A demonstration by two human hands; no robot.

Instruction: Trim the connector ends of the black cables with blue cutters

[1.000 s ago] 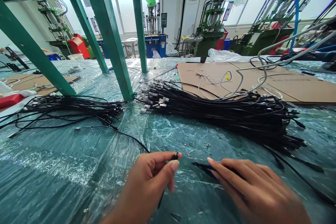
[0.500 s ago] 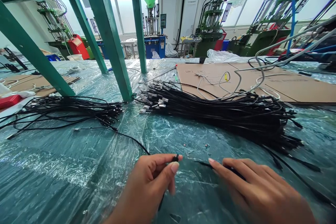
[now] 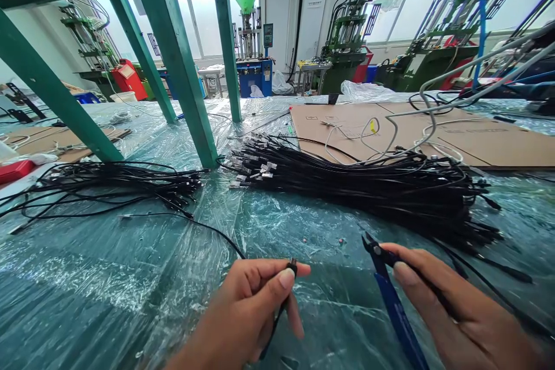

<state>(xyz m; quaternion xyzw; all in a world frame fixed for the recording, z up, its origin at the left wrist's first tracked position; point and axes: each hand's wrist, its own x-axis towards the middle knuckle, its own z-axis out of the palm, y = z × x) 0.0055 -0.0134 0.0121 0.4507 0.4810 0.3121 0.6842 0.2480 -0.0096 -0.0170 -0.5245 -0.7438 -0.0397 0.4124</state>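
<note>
Between thumb and index finger, my left hand (image 3: pixel 251 306) pinches the connector end of a black cable (image 3: pixel 219 235). The connector (image 3: pixel 292 267) points up and away from me. One stretch of cable runs off to the left on the table, and a black length hangs below my fingers. My right hand (image 3: pixel 455 306) grips a pair of blue-handled side cutters (image 3: pixel 396 312), with the jaws slightly parted and pointing up and left. The cutters are apart from the connector, to its right.
A large bundle of black cables (image 3: pixel 355 185) with metal plugs lies ahead. A smaller cable pile (image 3: pixel 117 182) is at the left, beside green metal legs (image 3: pixel 191 87). Cardboard (image 3: pixel 489 141) with loose grey wires lies behind. Plastic film covers the table (image 3: pixel 143 277).
My right hand has lifted the side cutters from the table, turned them upright and moved slightly right. My left hand keeps the connector, tilted a little differently.
</note>
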